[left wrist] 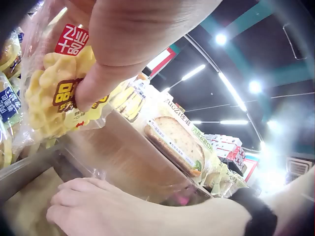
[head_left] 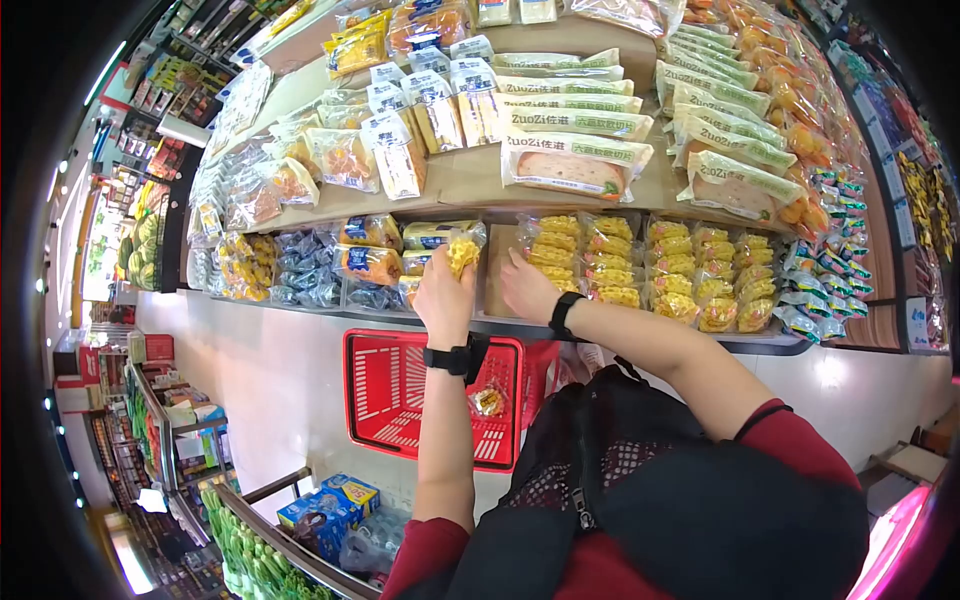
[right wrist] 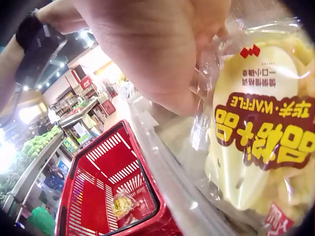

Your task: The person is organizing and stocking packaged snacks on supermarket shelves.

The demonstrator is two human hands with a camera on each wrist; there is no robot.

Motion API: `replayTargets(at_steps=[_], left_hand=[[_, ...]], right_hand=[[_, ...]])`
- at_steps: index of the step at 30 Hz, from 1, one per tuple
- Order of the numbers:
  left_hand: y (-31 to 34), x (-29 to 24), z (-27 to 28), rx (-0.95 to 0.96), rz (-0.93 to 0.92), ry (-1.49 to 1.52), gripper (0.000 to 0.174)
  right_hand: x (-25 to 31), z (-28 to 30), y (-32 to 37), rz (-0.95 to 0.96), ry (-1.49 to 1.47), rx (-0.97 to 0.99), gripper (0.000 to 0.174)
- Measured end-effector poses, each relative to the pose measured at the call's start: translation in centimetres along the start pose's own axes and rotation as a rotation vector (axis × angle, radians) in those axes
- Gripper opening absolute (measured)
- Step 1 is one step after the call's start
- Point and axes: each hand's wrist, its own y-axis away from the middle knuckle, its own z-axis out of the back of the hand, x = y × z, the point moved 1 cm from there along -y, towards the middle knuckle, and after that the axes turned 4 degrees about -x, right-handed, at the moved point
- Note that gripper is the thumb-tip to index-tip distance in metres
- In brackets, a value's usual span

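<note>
My left hand (head_left: 446, 297) pinches a clear-wrapped yellow waffle pack (head_left: 464, 251) above the front row of the display. In the left wrist view, the thumb (left wrist: 91, 88) presses the pack's printed face. My right hand (head_left: 528, 288) is low at a cardboard-lined section (head_left: 497, 270), just left of the stacked waffle packs (head_left: 553, 255). In the right wrist view, crinkled wrapper of a waffle pack (right wrist: 261, 123) lies right at its thumb and fingers. The fingertips are partly hidden, and I cannot tell whether they grip that wrapper.
Below the display edge is a red shopping basket (head_left: 400, 445) with one wrapped pack (head_left: 487, 402) inside. Wrapped sandwiches (head_left: 395, 155) and sliced bread packs (head_left: 575, 165) stand on the upper shelf. Bagged breads (head_left: 370, 264) lie left of my hands. A vegetable stand (head_left: 262, 560) is at lower left.
</note>
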Motion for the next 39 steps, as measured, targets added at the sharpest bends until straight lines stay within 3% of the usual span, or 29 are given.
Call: replayTargets(at_steps=[5,6,7,10,15,17,21,23,27,36,37,39], left_hand=[[1.2,0.2,-0.8,0.007,-0.015,0.136,0.048],[1.4,0.2,-1.0,-0.025,-0.052,0.129,0.045],[1.4,0.2,-1.3,-0.06,-0.092,0.122,0.042],[1.2,0.4,-2.0,-0.063,-0.1,0.164,0.042],[0.6,0.4,-2.4,-0.084,-0.132,0.194,0.042],[0.4,0.0,-2.2,-0.012,-0.083,0.165,0.042],[-0.1,0.1,-2.6,0.011,-0.078,0.195,0.044],[-0.3,-0.1,-2.5,0.006,-0.08,0.182,0.042],[-0.6,0.1,-3.3,0.008,-0.111,0.184,0.04],[-2.3,-0.5,-6.3,0.012,-0.335,0.082,0.039],[-2.6,-0.7,-6.7,0.029,-0.365,0.039,0.04],[-3.4,-0.8,-8.1,0.029,-0.383,0.008,0.039]], right_hand=[[-0.8,-0.8,-0.5,0.017,0.219,0.298,0.032],[-1.0,-0.9,0.2,0.013,0.274,0.22,0.032],[-1.1,-1.1,0.6,0.018,0.275,0.222,0.032],[-2.3,-0.8,1.9,0.004,0.12,0.467,0.031],[-2.5,-0.5,2.1,0.006,0.163,0.428,0.028],[-2.2,0.5,1.0,-0.056,-0.014,0.315,0.026],[-3.0,-0.8,-2.2,-0.004,0.045,0.187,0.027],[-4.0,-2.6,-3.2,-0.115,0.057,0.326,0.028],[-4.6,-1.9,-3.0,-0.086,0.168,0.566,0.033],[-5.8,0.7,-1.4,-0.178,-0.068,0.665,0.039],[-5.9,0.4,-0.8,-0.18,-0.066,0.665,0.039],[-5.7,0.2,0.6,-0.195,-0.108,0.262,0.039]])
